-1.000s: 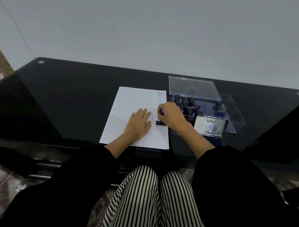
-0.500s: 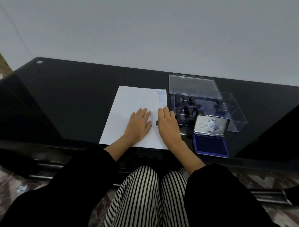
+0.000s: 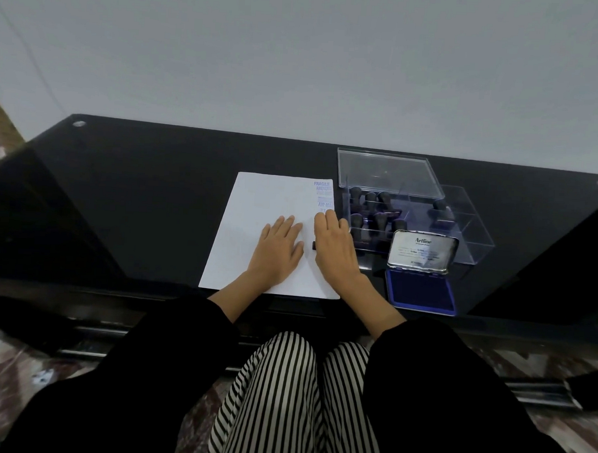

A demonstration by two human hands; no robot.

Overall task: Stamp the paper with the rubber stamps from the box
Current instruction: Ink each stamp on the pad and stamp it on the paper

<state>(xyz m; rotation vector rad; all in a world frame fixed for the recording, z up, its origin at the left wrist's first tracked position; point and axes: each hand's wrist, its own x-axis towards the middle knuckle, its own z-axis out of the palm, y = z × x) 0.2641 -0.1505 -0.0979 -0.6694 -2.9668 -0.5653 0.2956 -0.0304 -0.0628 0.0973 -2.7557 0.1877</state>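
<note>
On the paper point(image 3: 268, 197) at the table's point(image 3: 138, 192) front edge, the left hand point(image 3: 277, 249) lies flat, fingers slightly spread — the right hand point(image 3: 334, 252), fingers straight and together, presses a stamp point(image 3: 313, 245) at the paper's right edge, beside the clear box point(image 3: 462, 213).

Matt paper point(image 3: 264, 204), clear plastic box point(image 3: 469, 216), glossy blk glass table point(image 3: 155, 186).
</note>
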